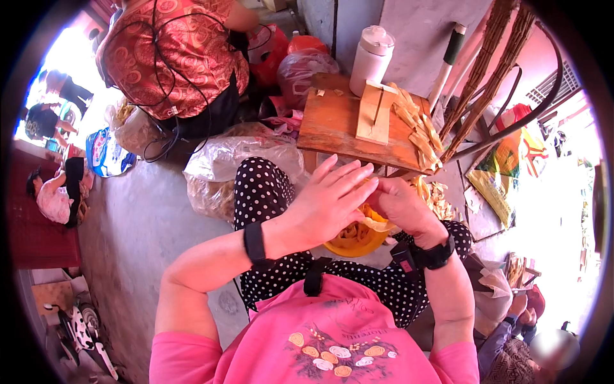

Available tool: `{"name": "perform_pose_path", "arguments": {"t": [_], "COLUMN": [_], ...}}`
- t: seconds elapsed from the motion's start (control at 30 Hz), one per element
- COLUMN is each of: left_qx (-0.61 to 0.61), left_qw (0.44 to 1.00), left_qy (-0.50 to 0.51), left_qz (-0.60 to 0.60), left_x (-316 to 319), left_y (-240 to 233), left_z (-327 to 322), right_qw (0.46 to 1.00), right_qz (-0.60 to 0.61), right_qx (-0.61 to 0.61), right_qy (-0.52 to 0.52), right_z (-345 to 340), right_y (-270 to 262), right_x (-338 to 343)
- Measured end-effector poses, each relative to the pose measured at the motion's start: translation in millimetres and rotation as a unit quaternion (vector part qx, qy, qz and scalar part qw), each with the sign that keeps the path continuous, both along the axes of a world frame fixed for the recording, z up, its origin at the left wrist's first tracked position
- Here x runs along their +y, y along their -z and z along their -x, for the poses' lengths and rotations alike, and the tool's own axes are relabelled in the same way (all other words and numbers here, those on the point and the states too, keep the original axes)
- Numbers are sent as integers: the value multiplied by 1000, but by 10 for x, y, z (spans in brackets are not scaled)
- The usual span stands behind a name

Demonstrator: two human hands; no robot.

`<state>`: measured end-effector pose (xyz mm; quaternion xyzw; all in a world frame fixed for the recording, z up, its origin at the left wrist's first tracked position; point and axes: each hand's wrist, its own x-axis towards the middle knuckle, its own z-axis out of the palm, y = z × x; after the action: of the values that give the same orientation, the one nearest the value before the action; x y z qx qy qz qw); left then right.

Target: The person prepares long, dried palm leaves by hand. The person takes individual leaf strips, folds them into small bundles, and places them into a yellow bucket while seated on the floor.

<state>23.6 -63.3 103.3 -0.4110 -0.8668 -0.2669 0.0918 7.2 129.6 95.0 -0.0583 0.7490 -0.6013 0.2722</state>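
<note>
Above my lap, my left hand [328, 199] is stretched out flat, its fingertips meeting the fingers of my right hand [403, 206]. The right fingers are bent around a pale yellow strip [376, 223], which hangs below them. Whether my left thumb also pinches the strip is hidden under the palm. Beneath both hands, a yellow basin [357, 248] holds a heap of yellowish-brown dried strips [356, 231]. Just beyond is a low wooden stool [326, 122]. On its top are a wooden block with an upright slotted piece [374, 115] and a bundle of flat strips [415, 125].
A white lidded bottle [371, 57] stands on the stool. Clear plastic bags [225, 163] lie left of it, near a seated person in red patterned clothing [172, 57]. Tied sticks [494, 72] lean at right. Cut pieces [439, 201] lie on the floor. Other people sit farther off.
</note>
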Motion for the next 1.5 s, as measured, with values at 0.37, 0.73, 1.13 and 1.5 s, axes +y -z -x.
{"name": "perform_pose_path", "arguments": {"t": [0.37, 0.73, 1.13, 1.5], "left_qx": [-20, -523, -624, -65], "left_qw": [999, 848, 653, 991], "left_qy": [-4, 2, 39, 30], "left_qz": [42, -79, -428, -117], "left_x": [-5, 185, 297, 589], "left_y": [113, 108, 358, 542], "left_z": [181, 318, 324, 243], "right_qw": [998, 967, 948, 748], "right_qz": [-52, -103, 208, 485], "right_qx": [36, 233, -112, -437], "right_qy": [-18, -7, 213, 118], "right_z": [-183, -152, -242, -288], "right_y": [-125, -100, 488, 891], "right_x": [210, 262, 237, 346]}}
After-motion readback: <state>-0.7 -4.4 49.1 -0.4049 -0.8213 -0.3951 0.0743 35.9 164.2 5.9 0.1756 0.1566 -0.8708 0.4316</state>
